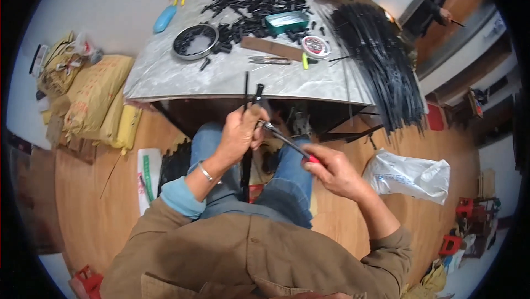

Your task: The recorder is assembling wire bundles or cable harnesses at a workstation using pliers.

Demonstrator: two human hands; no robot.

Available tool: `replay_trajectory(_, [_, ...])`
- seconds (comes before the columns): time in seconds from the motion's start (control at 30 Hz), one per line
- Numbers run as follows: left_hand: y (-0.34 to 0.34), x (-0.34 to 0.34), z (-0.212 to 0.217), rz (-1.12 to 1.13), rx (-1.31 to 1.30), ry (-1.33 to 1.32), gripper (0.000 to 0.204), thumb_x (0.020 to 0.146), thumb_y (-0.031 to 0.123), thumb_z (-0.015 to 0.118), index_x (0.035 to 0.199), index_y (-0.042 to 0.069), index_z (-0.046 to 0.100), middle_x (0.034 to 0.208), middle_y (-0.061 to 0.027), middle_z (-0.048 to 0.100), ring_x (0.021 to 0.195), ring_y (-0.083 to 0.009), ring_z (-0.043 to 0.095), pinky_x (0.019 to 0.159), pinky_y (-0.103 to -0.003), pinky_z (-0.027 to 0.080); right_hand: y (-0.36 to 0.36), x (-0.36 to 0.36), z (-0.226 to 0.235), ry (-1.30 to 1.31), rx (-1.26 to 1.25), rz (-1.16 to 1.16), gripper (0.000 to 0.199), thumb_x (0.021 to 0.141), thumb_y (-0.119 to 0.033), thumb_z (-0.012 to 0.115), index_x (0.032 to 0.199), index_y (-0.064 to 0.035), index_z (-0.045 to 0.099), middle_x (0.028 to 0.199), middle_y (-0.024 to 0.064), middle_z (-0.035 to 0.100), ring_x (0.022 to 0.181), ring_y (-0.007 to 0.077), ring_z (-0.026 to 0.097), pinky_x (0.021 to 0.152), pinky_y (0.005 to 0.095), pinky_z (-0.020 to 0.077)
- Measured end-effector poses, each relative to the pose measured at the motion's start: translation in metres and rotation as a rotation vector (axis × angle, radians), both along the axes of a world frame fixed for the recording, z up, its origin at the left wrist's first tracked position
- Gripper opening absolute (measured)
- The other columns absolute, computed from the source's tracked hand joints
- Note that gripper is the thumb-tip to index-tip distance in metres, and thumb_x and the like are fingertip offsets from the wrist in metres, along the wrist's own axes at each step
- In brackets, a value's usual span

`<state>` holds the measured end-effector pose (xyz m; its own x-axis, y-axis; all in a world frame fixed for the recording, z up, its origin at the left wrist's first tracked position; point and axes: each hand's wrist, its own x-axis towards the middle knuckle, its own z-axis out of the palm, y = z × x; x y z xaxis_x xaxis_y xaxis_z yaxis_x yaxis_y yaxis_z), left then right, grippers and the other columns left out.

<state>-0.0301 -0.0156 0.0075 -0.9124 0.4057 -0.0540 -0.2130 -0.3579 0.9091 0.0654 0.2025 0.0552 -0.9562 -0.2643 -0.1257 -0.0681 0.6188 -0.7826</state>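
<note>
Head view: black strip (246,85) and black fitting (259,92), toward 12 o'clock, are gripped by the left hand (238,134); red-handled tool (290,143) is clasped by the right hand (334,171). One piece seemingly underway, completion unconfirmed; heaped black pieces (254,0) at 12, bundled strips (378,64) at 2, apparently left.

To the left of the table, yellow woven sacks (99,92) lie in a stack, and a white sack with a green stripe (147,177) rests on the wood-look floor (88,194). A crumpled white plastic bag (406,175) lies on the right, with red plastic stools (451,244) farther out toward the rim. Beyond the table's far right corner is another person in dark clothing (430,14).
</note>
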Motion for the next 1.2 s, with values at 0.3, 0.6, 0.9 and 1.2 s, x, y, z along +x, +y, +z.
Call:
replay_trajectory(0.3, [0.000, 0.011, 0.001, -0.002, -0.015, 0.093, 0.059, 0.085, 0.062, 0.051, 0.080, 0.003, 0.050, 0.052, 0.0030, 0.039, 0.038, -0.0047, 0.037, 0.036, -0.020, 0.030, -0.004, 0.002, 0.022, -0.774, -0.193, 0.141, 0.032, 0.085, -0.015, 0.061, 0.110, -0.0005, 0.047, 0.080, 0.0128, 0.060, 0.059, 0.0178, 0.060, 0.051, 0.0289, 0.0498])
replay_trajectory(0.6, [0.002, 0.011, 0.000, -0.071, 0.076, 0.053, 0.053, 0.089, 0.056, 0.052, 0.088, 0.003, 0.055, 0.055, 0.0025, 0.042, 0.043, -0.0060, 0.041, 0.038, -0.019, 0.030, -0.004, 0.023, 0.004, -0.772, -0.799, -0.091, 0.014, 0.088, -0.012, 0.059, 0.094, -0.0012, 0.052, 0.066, 0.0080, 0.058, 0.042, 0.0136, 0.053, 0.040, 0.0230, 0.0416])
replay_trajectory(0.9, [0.000, 0.014, 0.006, -0.013, -0.008, 0.116, 0.057, 0.085, 0.060, 0.055, 0.084, 0.003, 0.054, 0.053, 0.0018, 0.044, 0.042, -0.0053, 0.043, 0.038, -0.019, 0.033, -0.003, 0.002, 0.030, -0.083, 0.176, 0.097, 0.034, 0.086, -0.016, 0.062, 0.112, 0.0008, 0.048, 0.078, 0.0057, 0.054, 0.071, 0.0143, 0.048, 0.064, 0.0274, 0.0432])
replay_trajectory(1.2, [-0.003, 0.021, 0.009, -0.113, -0.009, 0.174, 0.047, 0.086, 0.049, 0.062, 0.085, 0.003, 0.056, 0.054, 0.0011, 0.046, 0.042, -0.0055, 0.043, 0.039, -0.020, 0.033, 0.007, 0.027, -0.020, -0.942, -1.014, 0.008, 0.028, 0.085, -0.024, 0.065, 0.083, -0.0030, 0.046, 0.053, 0.0081, 0.051, 0.035, 0.0175, 0.050, 0.032, 0.0270, 0.0388])
